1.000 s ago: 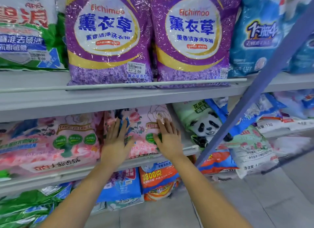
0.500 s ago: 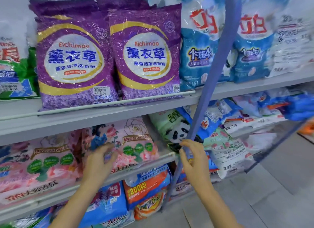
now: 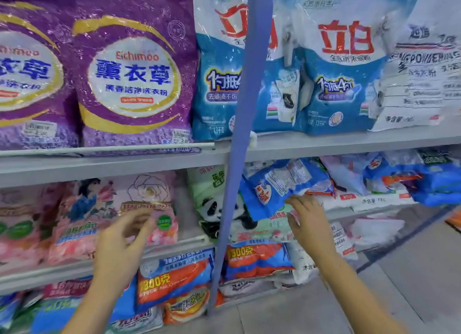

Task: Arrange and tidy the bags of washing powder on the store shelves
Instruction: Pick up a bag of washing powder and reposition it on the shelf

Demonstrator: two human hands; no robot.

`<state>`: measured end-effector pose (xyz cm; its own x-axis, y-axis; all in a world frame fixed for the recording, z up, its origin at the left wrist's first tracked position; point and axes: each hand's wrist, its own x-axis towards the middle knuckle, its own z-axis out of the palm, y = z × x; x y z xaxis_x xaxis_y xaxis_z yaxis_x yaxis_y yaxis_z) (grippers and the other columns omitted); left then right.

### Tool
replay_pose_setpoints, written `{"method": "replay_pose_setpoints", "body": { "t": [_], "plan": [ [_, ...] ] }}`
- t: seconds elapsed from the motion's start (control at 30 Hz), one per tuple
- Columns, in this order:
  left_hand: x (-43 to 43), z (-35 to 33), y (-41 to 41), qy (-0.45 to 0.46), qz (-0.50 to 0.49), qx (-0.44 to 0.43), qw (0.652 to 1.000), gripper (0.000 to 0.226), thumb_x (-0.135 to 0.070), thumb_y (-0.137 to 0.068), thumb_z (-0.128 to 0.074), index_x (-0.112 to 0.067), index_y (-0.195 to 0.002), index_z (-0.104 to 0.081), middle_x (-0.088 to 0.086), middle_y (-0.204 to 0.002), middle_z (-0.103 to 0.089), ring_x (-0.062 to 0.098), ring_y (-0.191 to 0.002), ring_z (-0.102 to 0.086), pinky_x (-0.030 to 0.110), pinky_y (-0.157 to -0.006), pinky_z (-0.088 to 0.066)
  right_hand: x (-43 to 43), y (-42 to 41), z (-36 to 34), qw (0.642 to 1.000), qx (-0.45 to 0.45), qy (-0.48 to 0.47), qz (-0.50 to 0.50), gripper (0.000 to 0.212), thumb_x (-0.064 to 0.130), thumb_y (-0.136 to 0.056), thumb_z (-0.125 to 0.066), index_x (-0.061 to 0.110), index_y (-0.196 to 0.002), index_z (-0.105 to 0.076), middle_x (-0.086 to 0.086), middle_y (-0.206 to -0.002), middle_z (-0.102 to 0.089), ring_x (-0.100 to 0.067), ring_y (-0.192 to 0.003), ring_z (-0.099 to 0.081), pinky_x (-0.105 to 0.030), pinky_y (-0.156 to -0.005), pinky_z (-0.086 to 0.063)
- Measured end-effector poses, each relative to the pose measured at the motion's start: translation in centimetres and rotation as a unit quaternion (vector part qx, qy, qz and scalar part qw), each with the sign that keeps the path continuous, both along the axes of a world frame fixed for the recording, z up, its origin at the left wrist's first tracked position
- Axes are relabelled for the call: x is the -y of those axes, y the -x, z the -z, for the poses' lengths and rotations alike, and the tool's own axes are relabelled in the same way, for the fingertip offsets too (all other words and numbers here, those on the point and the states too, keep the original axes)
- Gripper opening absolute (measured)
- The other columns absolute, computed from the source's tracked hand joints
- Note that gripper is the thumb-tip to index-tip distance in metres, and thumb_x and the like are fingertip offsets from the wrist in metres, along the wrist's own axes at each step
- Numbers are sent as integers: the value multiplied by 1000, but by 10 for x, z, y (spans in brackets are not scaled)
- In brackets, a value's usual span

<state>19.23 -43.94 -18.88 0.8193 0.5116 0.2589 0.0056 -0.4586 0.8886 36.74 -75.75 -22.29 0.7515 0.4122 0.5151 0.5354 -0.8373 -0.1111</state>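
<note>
On the middle shelf, to the right of the blue upright post (image 3: 239, 159), a blue bag (image 3: 282, 184) lies tilted on top of a pale green panda bag (image 3: 214, 209). I judge this crooked heap is what needs tidying next. The right hand (image 3: 309, 224) reaches to it with fingers straight and a little spread. The tips are at the lower edge of the blue bag, but I cannot tell if they already touch. The left hand (image 3: 119, 246) hangs in front of the pink flower bag (image 3: 112, 209) with fingers loosely bent. It holds nothing that I can see, and it is blurred, so contact with the bag is not sure.

Above, the purple lavender bags (image 3: 134, 79) stand upright behind a thin white rail (image 3: 124, 148), which probably stops them from sliding off. The blue and white bags (image 3: 344, 72) beside them stand without such a rail.

The post hides the middle of the panda bag and part of one upper bag. Further right, the pile of bags is too blurred to separate. The arms cover some bags on the lowest shelf.
</note>
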Motion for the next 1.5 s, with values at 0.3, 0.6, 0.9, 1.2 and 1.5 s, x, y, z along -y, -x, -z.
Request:
{"method": "replay_pose_setpoints", "body": {
  "t": [0.3,0.6,0.9,1.2,1.5],
  "plan": [
    [57,-7,21,56,-88,46,993,9,-17,-84,-67,-26,-85,-68,-18,-83,-71,3,-75,-67,8,-69,-50,-4,-85,31,935,38,292,-197,82,25,-51,-92,21,-125,-57,-11,-134,-56,-33,-123,-53,-55,-103,-35],
    [70,-12,36,46,-94,17,994,20,-47,-76,-68,-36,-92,-67,-5,-86,-73,15,-79,-69,26,-75,-54,-13,-91,24,951,30,161,-263,49,22,-57,-90,13,-101,-72,-9,-118,-67,-32,-108,-64,-57,-87,-48],
    [89,-18,23,43,-50,-4,998,13,-14,-85,-68,-25,-92,-68,-6,-84,-72,10,-77,-69,12,-71,-51,28,-40,-36,928,-171,-159,-291,41,42,-95,-37,18,-110,-65,2,-107,-67,-9,-96,-57,-13,-83,-43],
    [137,-19,-9,-14,124,-162,979,68,-72,-61,-67,-43,-119,-46,-34,-116,-49,-13,-106,-48,19,-97,-38,23,1,-112,835,-246,-422,-252,58,55,-86,-44,-1,-70,-46,-28,-65,-47,-19,-59,-40,-30,-52,-30],
    [187,-42,-39,120,134,13,984,106,-74,-53,-68,-53,-139,-11,-50,-131,-30,-26,-119,-32,0,-89,-33,20,25,-161,686,-367,-562,-281,37,59,-57,-66,27,-73,-76,7,-81,-74,-6,-74,-70,-18,-61,-54]
  ]
}}
